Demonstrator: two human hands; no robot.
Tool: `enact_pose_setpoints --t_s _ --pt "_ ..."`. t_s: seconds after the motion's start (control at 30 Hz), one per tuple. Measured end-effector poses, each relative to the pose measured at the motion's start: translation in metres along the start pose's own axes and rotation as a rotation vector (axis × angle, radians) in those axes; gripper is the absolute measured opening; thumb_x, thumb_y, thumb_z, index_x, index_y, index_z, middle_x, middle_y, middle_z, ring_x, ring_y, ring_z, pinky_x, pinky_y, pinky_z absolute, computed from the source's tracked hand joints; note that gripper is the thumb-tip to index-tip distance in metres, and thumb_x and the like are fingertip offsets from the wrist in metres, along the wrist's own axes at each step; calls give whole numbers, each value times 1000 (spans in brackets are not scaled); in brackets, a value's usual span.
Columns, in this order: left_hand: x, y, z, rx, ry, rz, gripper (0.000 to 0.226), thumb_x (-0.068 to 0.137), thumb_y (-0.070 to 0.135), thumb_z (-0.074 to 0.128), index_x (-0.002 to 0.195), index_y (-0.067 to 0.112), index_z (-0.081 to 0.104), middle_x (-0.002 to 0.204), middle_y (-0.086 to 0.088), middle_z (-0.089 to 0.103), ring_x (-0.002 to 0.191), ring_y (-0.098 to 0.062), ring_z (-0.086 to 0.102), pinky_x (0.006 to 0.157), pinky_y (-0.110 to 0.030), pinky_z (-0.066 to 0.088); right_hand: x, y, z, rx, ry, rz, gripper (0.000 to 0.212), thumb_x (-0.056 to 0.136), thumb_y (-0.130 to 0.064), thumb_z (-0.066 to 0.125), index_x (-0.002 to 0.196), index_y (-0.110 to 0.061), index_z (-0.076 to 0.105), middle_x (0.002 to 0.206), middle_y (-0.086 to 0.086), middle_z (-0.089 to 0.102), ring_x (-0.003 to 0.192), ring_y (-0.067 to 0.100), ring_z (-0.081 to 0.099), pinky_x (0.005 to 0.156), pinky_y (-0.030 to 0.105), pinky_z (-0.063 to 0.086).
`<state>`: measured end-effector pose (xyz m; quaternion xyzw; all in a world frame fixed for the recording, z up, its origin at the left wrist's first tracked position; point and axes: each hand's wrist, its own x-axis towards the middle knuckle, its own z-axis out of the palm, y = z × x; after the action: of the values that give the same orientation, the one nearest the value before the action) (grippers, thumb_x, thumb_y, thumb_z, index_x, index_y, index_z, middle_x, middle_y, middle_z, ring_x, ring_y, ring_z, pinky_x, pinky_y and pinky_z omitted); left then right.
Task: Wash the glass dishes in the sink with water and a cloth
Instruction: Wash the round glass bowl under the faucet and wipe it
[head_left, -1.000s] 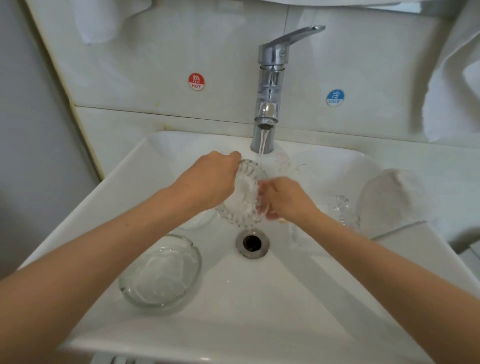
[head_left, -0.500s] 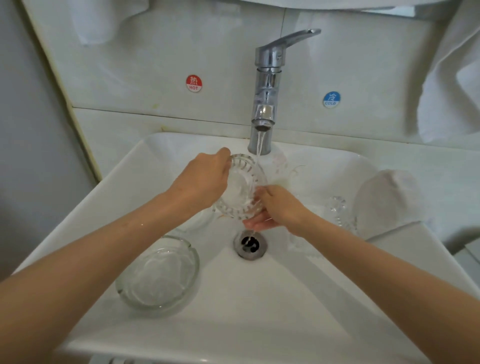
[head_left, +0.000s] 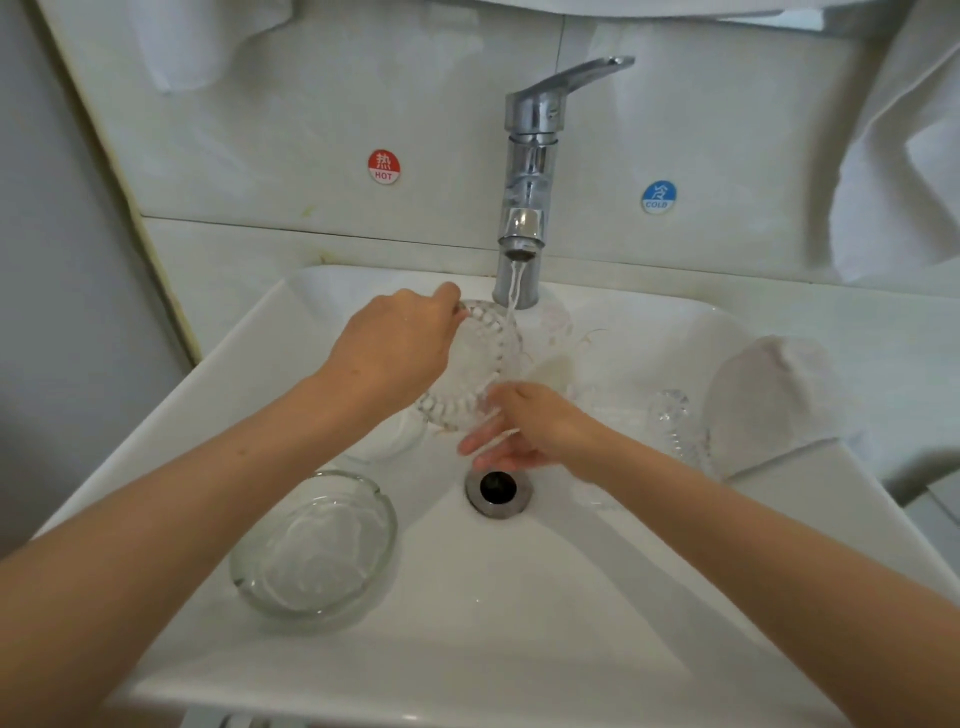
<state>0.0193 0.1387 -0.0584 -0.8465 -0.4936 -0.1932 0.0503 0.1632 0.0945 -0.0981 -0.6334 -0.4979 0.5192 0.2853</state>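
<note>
Firstly, ribbed glass dish (head_left: 483, 358): was held tipped up on edge over the basin, just behind the drain (head_left: 498, 487), with the water stream (head_left: 511, 291) striking its upper right rim.
Left hand (head_left: 395, 353): was curled round the dish's left rim, with its back turned to the camera and a fingertip laid at the top edge.
Right hand (head_left: 524, 431): was kept loosely spread with fingers pointing left, just under the dish's lower right edge; whether that edge was touched could not be told.
Faucet (head_left: 530, 171): was seen running, just behind the dish.
Round glass bowl (head_left: 317, 545): was set on the basin floor at the near left, well apart from both hands.
Cut-glass piece (head_left: 675, 421): was propped at the right wall, just beside the white cloth (head_left: 774, 395) and past the right wrist.
Sink (head_left: 467, 691): its near rim was crossed by both forearms; white basin floor was seen between drain and near rim.
</note>
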Motion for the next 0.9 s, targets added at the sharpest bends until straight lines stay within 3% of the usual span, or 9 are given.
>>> enact_pose_setpoints --t_s 0.07,0.13,0.27,0.33,0.43,0.53,0.67,0.77,0.9 --pt "-1 -1 -1 33 -24 -9 34 102 31 25 110 7 47 62 -1 30 65 -26 39 59 -34 29 -3 3 4 138 -102 65 23 100 -24 33 92 -14 52 74 0 72 61 12 68 57 19 52" --pt "-1 4 0 45 -107 -28 35 102 30 24 112 6 46 63 -1 29 63 -24 38 59 -34 30 -1 3 -1 31 -26 23 24 100 -22 35 87 -14 53 82 2 71 65 15 67 57 20 51" --pt "-1 11 4 -32 -338 -75 35 103 28 24 108 6 49 68 -4 40 48 -16 43 49 -29 37 1 1 -12 -919 413 -337 29 102 -30 27 96 -13 50 90 5 64 81 29 61 65 35 44" --pt "-2 13 3 -91 -413 -93 33 102 28 26 102 7 52 70 -6 48 40 -17 51 52 -27 45 -3 0 -13 -1203 476 -436 31 103 -34 22 106 -14 46 83 2 55 82 31 57 62 34 34" --pt "-1 11 2 -131 -450 -119 30 102 27 28 96 11 52 73 -8 55 35 -14 51 49 -23 42 -3 -3 -14 -1067 437 -441 33 102 -33 26 102 -13 51 79 0 50 78 29 56 62 35 38" --pt "-2 9 5 -142 -493 -147 31 102 27 29 95 10 54 79 -13 63 28 -10 48 48 -23 40 4 -8 -17 -638 157 -206 24 100 -17 34 88 -10 54 80 3 55 77 26 62 66 34 54" --pt "-4 17 9 -183 -552 -132 31 101 26 28 93 9 53 82 -13 66 27 -9 48 44 -22 39 -3 -15 -32 -559 -105 32 25 95 0 39 79 -10 56 81 7 62 76 19 64 73 29 56" --pt "-4 19 10 -245 -544 -168 29 101 24 29 92 9 52 77 -13 67 25 -9 47 43 -23 40 -6 -16 -35 -584 -58 -44 23 94 1 41 82 -8 58 78 7 61 72 20 65 71 27 57" --pt "-3 10 6 -353 -518 -241 26 100 24 32 94 10 53 32 1 51 23 -7 44 36 -14 37 -3 -14 -23 -1006 234 -319 34 98 -15 42 66 -13 49 67 4 50 74 26 62 71 32 51"
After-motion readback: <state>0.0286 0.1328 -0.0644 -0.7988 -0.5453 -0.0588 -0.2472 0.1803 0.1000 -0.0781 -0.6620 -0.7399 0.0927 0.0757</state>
